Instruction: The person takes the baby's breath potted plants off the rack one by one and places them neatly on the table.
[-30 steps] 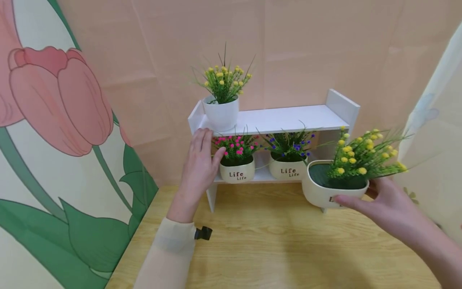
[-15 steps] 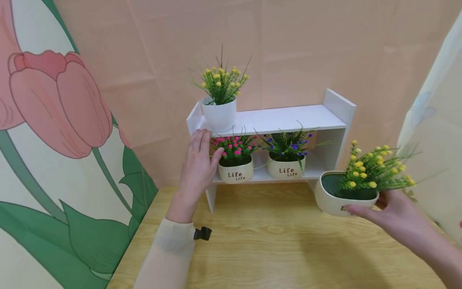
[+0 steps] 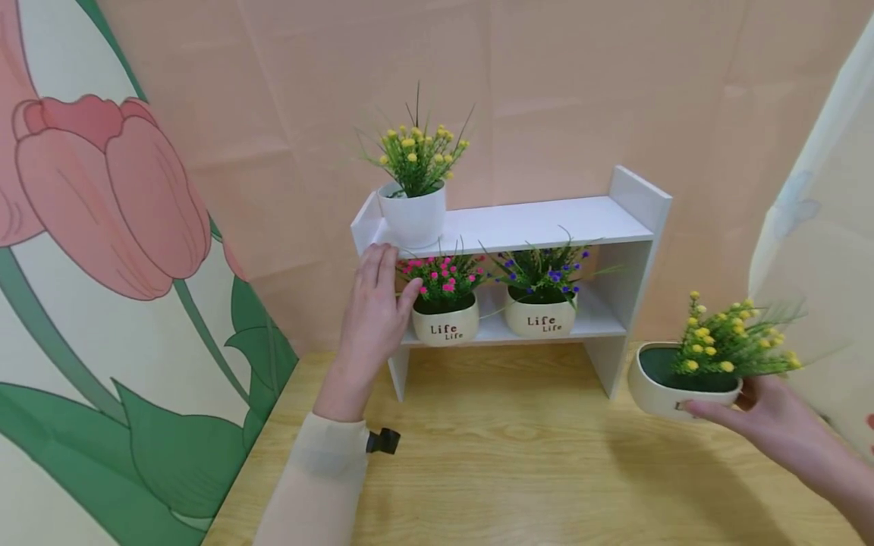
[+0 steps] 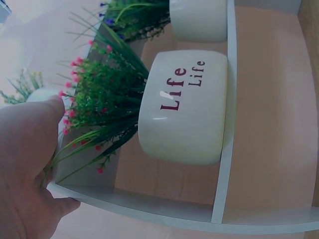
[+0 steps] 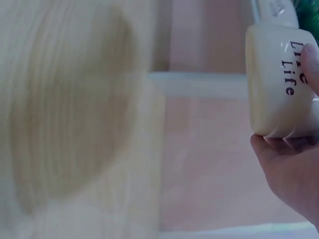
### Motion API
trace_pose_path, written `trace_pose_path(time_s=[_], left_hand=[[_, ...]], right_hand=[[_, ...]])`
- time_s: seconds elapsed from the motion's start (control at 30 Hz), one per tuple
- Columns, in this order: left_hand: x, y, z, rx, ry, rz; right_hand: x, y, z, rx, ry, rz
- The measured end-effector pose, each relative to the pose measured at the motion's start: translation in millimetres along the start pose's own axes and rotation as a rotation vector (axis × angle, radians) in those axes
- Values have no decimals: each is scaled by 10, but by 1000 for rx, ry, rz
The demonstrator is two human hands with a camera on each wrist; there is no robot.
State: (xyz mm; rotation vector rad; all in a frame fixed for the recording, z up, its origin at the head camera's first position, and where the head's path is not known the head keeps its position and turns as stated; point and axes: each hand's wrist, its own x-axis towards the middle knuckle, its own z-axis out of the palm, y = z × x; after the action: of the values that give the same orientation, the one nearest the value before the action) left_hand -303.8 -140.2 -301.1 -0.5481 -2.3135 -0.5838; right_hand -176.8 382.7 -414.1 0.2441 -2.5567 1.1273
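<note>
My left hand (image 3: 369,330) grips the upper left corner of a white two-tier shelf (image 3: 546,221); in the left wrist view the hand (image 4: 25,154) has a fingertip round the shelf's (image 4: 149,211) edge. My right hand (image 3: 785,428) holds a cream oval pot (image 3: 655,394) of yellow flowers off the shelf, right of it and above the table. In the right wrist view the thumb of the hand (image 5: 294,179) lies on the pot's (image 5: 271,84) lettered face, its other fingers under one end.
A white pot (image 3: 415,218) of yellow flowers stands at the upper board's left end. Below are cream pots with pink (image 3: 444,327) and blue flowers (image 3: 541,318). The wooden table (image 3: 492,455) meets a pink backdrop (image 3: 560,98) and a tulip panel (image 3: 109,197).
My right hand has carried the yellow-flowered cream pot right and down, away from the shelf, uncovering its right leg. My left hand keeps its place on the corner.
</note>
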Motion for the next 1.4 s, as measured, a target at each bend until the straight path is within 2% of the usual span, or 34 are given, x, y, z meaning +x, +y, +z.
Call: trace_pose_path(time_s=[0.27, 0.5, 0.73, 0.87, 1.0, 1.2, 1.27, 1.4], left_hand=[[-12, -15, 7, 6, 7, -3], [-13, -22, 11, 6, 3, -7], [-9, -21, -16, 15, -23, -37], [11, -19, -8, 26, -9, -20], [31, -15, 14, 20, -2, 5], [18, -18, 8, 8, -7, -13], [12, -18, 6, 10, -5, -13], [-2, -14, 12, 18, -1, -6]], right_hand=[[-52, 397, 2, -65, -9, 15], [-106, 691, 45, -18, -57, 38], [-111, 885, 61, 23, -120, 98], [-118, 984, 74, 15, -140, 110], [-150, 1092, 95, 17, -135, 89], [-163, 1222, 98, 67, -142, 87], [-175, 1255, 97, 45, -143, 92], [-218, 1295, 94, -70, -142, 99]])
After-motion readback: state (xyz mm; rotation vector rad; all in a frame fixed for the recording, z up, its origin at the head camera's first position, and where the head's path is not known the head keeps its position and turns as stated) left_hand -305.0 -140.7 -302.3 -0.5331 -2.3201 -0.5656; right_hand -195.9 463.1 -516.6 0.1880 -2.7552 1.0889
